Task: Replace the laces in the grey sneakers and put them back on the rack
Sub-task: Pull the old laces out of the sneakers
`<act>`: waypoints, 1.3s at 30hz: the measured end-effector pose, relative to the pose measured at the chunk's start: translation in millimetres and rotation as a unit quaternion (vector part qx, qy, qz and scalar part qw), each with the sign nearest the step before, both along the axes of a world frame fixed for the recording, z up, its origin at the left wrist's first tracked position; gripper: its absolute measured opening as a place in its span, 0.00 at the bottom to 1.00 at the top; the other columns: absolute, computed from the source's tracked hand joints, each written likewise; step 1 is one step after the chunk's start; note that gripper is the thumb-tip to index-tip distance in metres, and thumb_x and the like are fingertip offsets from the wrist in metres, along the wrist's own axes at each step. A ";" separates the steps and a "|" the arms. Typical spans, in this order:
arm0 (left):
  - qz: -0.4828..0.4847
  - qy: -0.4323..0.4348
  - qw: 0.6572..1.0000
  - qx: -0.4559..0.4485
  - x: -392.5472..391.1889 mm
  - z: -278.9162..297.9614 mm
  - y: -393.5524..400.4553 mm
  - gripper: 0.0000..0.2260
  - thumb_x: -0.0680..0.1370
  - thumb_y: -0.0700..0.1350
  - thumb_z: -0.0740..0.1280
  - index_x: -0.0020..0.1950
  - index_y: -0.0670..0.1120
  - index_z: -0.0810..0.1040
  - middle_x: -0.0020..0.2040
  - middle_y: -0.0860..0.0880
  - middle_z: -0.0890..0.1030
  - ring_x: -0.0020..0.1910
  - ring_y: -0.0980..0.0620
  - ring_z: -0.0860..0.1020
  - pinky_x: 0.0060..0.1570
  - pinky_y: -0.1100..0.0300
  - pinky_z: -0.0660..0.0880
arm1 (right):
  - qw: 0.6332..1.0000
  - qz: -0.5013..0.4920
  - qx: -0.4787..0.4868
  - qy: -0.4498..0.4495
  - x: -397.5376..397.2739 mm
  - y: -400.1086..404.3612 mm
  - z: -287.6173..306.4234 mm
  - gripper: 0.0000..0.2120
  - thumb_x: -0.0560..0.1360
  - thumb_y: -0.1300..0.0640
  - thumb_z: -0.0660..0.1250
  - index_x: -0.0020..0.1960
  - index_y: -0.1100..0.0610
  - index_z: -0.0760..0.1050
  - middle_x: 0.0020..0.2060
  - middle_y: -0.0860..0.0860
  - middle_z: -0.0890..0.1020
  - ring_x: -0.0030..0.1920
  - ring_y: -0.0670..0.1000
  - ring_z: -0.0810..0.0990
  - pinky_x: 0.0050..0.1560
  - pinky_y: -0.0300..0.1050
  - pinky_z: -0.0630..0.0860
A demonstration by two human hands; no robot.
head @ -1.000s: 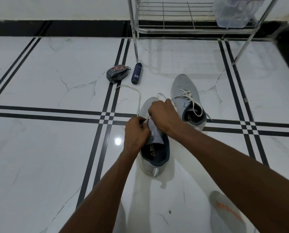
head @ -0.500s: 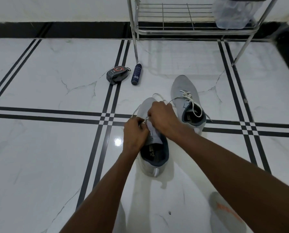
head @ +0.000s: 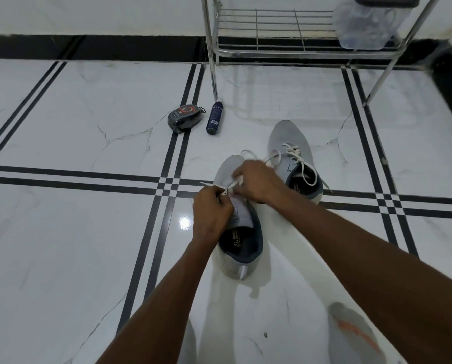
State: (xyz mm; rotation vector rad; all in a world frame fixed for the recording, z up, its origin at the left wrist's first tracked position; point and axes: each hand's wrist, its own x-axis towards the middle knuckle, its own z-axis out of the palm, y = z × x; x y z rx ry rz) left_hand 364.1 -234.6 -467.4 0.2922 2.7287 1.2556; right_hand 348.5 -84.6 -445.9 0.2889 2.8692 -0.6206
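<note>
left hand (head: 212, 215) pinches white flat lace (head: 230, 185) over tongue of near grey knit sneaker (head: 239, 232) on floor | right hand (head: 256, 179) just beyond, fingers curled on same lace | second grey laced sneaker (head: 293, 151) right of hands | dark blue spray can (head: 214, 117), steel wire rack (head: 285, 30) farther off

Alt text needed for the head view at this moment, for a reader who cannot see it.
Both hands work a white lace on the near grey sneaker: the left hand and right hand each pinch it. A second sneaker, laced loosely, sits beyond it on the floor, before a metal rack.
</note>
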 end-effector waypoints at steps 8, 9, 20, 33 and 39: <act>0.006 0.016 1.000 -0.007 0.4 -3.6 -2.1 0.09 0.76 0.39 0.63 0.40 0.36 0.80 0.35 0.42 0.81 0.35 0.47 0.78 0.37 0.51 0.75 | 0.976 -0.128 -0.027 0.175 -3.8 3.2 -7.7 0.09 0.76 0.62 0.61 0.46 0.61 0.80 0.44 0.56 0.83 0.47 0.57 0.81 0.47 0.49 0.77; 0.005 0.018 1.000 -0.006 -1.1 -2.6 -1.0 0.09 0.76 0.40 0.63 0.42 0.37 0.81 0.36 0.43 0.81 0.36 0.47 0.79 0.37 0.51 0.75 | 0.954 -0.205 -0.091 0.199 -7.0 7.9 -7.8 0.10 0.76 0.62 0.61 0.45 0.62 0.80 0.43 0.56 0.83 0.47 0.57 0.81 0.45 0.48 0.77; 0.007 0.014 1.000 0.005 0.0 -2.0 -0.4 0.09 0.78 0.39 0.64 0.48 0.37 0.83 0.44 0.42 0.83 0.42 0.48 0.80 0.39 0.64 0.70 | 0.917 -0.276 -0.258 0.129 -2.0 -6.7 -5.3 0.09 0.79 0.54 0.54 0.51 0.58 0.69 0.46 0.57 0.82 0.46 0.57 0.83 0.49 0.57 0.81; -0.010 -0.011 1.000 -0.011 -4.4 0.0 1.6 0.10 0.78 0.39 0.64 0.48 0.36 0.83 0.44 0.41 0.84 0.44 0.45 0.81 0.43 0.56 0.77 | 0.849 -0.343 -0.378 0.136 3.5 -0.7 13.0 0.05 0.82 0.58 0.51 0.49 0.54 0.63 0.47 0.60 0.78 0.37 0.58 0.86 0.41 0.57 0.82; 0.004 -0.019 1.000 -0.014 2.3 -3.0 -0.7 0.08 0.77 0.39 0.64 0.45 0.38 0.83 0.41 0.42 0.84 0.39 0.48 0.80 0.35 0.65 0.68 | 0.884 -0.289 -0.346 0.127 -17.5 11.1 30.5 0.03 0.83 0.55 0.59 0.55 0.53 0.70 0.50 0.57 0.84 0.43 0.53 0.84 0.42 0.50 0.79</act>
